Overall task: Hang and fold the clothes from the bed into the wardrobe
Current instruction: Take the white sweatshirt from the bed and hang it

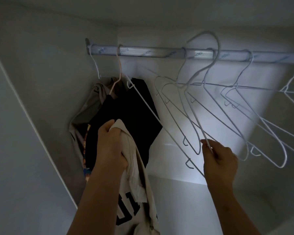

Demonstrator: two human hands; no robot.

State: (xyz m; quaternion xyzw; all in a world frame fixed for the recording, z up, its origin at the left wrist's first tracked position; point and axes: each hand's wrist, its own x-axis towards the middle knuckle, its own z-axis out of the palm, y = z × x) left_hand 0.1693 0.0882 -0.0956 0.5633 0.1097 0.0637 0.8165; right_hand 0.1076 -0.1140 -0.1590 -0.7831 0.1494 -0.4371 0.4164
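Left hand [111, 146] fist-grips the cream shirt [137, 175] near its collar, and the rest hangs below the fingers. Right hand [219, 158] pinches a hanger [204, 137] arm. Its hook, blurred above, seems clear of the rail [159, 53], likely freed to take the shirt.

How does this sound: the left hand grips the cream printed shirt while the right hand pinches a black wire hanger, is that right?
Not quite: the hanger is white, not black. The head view shows the left hand gripping the cream printed shirt while the right hand pinches a white wire hanger.
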